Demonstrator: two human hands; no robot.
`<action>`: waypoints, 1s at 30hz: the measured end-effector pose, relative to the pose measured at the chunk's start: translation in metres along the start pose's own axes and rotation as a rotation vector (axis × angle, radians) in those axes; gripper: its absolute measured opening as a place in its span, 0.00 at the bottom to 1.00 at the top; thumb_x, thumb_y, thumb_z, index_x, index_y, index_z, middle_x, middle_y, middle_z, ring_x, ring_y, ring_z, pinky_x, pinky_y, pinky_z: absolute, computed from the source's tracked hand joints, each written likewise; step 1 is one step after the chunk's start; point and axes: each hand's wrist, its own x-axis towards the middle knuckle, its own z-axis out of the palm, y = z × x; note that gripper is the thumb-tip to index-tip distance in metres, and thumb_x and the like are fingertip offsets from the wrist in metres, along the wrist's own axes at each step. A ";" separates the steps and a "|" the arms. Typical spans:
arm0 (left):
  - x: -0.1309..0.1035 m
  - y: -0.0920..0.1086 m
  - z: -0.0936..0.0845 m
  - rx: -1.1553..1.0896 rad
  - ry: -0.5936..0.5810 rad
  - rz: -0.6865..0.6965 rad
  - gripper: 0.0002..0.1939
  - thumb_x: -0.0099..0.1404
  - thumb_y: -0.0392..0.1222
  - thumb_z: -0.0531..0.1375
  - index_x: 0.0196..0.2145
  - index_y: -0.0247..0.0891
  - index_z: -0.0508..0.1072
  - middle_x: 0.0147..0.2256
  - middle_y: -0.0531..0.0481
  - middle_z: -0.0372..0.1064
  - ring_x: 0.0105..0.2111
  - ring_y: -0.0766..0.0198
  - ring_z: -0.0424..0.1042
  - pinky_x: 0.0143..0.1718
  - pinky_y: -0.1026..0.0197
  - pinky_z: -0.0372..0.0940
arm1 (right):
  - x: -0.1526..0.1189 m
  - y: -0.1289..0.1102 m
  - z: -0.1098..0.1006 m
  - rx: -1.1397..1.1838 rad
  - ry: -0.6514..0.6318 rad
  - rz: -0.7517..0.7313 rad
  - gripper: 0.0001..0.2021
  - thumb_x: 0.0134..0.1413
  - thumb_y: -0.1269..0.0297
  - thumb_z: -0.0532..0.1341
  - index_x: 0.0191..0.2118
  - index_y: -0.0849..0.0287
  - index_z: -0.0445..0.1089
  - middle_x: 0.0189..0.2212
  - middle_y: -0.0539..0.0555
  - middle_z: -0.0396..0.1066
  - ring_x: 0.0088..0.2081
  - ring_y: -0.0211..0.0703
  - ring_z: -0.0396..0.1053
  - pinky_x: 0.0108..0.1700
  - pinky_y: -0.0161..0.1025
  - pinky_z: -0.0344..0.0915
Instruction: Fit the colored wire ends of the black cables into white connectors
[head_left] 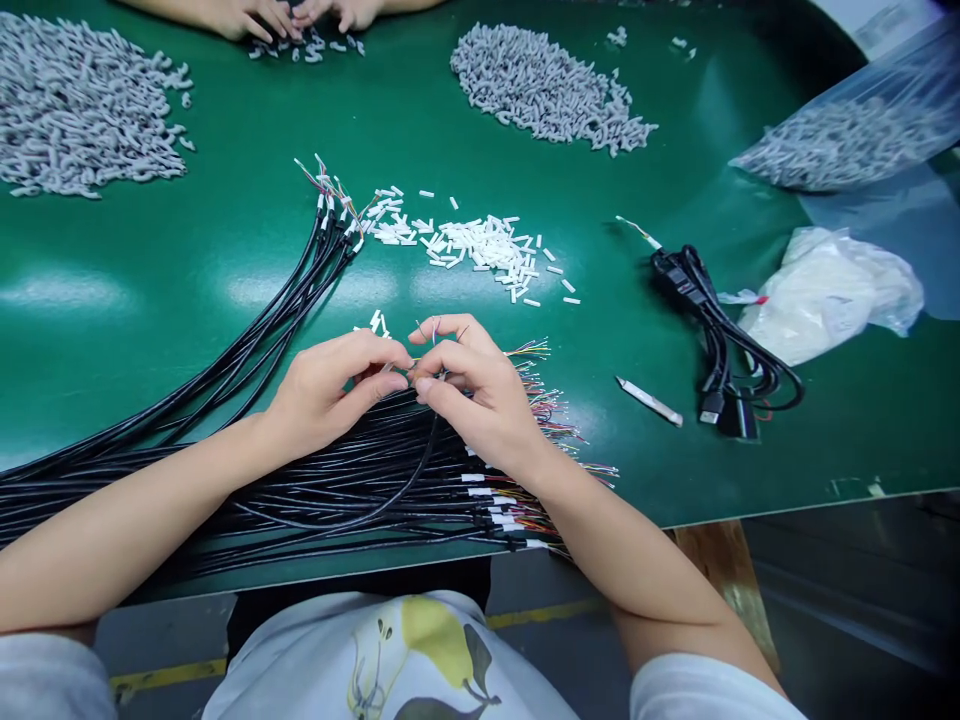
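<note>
Above a bundle of black cables (330,490) with thin coloured wire ends, my two hands meet fingertip to fingertip. My left hand (337,385) pinches fine wires between thumb and forefinger. Closed round the end of one black cable (424,460) is my right hand (480,390), with thin wires showing among its fingers. The cable curves down from there to the bundle. A few white tubes (379,323) lie just behind my left hand. Farther back is a loose pile of white tubes (487,245), beside the wire ends of a separate group of black cables (277,320).
Grey piece piles (82,105) (547,90) lie at the back, with another person's hands (300,15) between them. At right are a clear bag (855,140), a white bag (832,290), a coiled USB cable (705,300) and a white pen-like tool (649,401).
</note>
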 end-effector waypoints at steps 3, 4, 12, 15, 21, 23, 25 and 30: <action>0.002 0.003 -0.001 -0.011 -0.002 0.022 0.04 0.67 0.40 0.61 0.33 0.41 0.75 0.30 0.51 0.74 0.30 0.63 0.69 0.35 0.59 0.63 | 0.000 0.001 0.002 -0.033 0.016 -0.052 0.06 0.59 0.72 0.58 0.32 0.57 0.70 0.45 0.53 0.66 0.36 0.35 0.67 0.31 0.33 0.66; 0.002 0.004 -0.001 -0.037 -0.002 0.000 0.04 0.67 0.39 0.61 0.33 0.41 0.74 0.30 0.51 0.73 0.30 0.64 0.68 0.35 0.60 0.63 | -0.001 0.002 0.004 -0.038 0.035 -0.071 0.05 0.59 0.72 0.59 0.33 0.56 0.70 0.44 0.53 0.66 0.35 0.35 0.66 0.31 0.34 0.66; 0.003 0.008 0.003 -0.586 -0.118 -0.340 0.09 0.67 0.46 0.65 0.36 0.37 0.73 0.30 0.53 0.69 0.27 0.69 0.69 0.30 0.66 0.66 | -0.002 0.006 0.009 -0.145 0.225 -0.167 0.05 0.57 0.71 0.62 0.31 0.55 0.71 0.39 0.53 0.66 0.40 0.41 0.66 0.30 0.35 0.65; 0.004 0.004 0.004 -0.813 -0.129 -0.389 0.09 0.66 0.42 0.67 0.41 0.38 0.74 0.32 0.52 0.74 0.30 0.69 0.73 0.32 0.67 0.69 | -0.003 0.003 0.009 -0.157 0.262 -0.146 0.04 0.54 0.71 0.62 0.30 0.55 0.71 0.41 0.54 0.65 0.37 0.40 0.66 0.29 0.36 0.64; 0.005 0.006 0.004 -0.961 -0.180 -0.523 0.14 0.63 0.41 0.70 0.42 0.38 0.72 0.28 0.54 0.78 0.25 0.70 0.76 0.26 0.70 0.69 | -0.003 0.003 0.009 -0.235 0.283 -0.225 0.05 0.54 0.71 0.62 0.28 0.57 0.70 0.42 0.53 0.66 0.26 0.31 0.61 0.29 0.39 0.66; 0.005 0.007 0.004 -0.964 -0.182 -0.550 0.14 0.62 0.41 0.71 0.40 0.38 0.71 0.28 0.53 0.78 0.25 0.69 0.77 0.24 0.70 0.69 | -0.003 0.003 0.008 -0.245 0.276 -0.221 0.05 0.55 0.70 0.62 0.28 0.57 0.69 0.42 0.53 0.67 0.24 0.29 0.60 0.30 0.40 0.66; 0.005 0.007 0.005 -0.963 -0.181 -0.550 0.14 0.61 0.41 0.71 0.40 0.38 0.71 0.28 0.53 0.78 0.25 0.68 0.78 0.24 0.70 0.69 | -0.004 0.004 0.008 -0.265 0.279 -0.214 0.05 0.56 0.69 0.62 0.28 0.56 0.69 0.42 0.53 0.68 0.24 0.29 0.61 0.30 0.40 0.66; 0.006 0.006 0.006 -0.963 -0.182 -0.519 0.13 0.62 0.39 0.71 0.39 0.38 0.71 0.28 0.54 0.79 0.25 0.68 0.79 0.25 0.70 0.71 | -0.004 0.005 0.009 -0.329 0.288 -0.255 0.06 0.58 0.68 0.61 0.30 0.56 0.70 0.42 0.53 0.68 0.25 0.30 0.61 0.30 0.40 0.65</action>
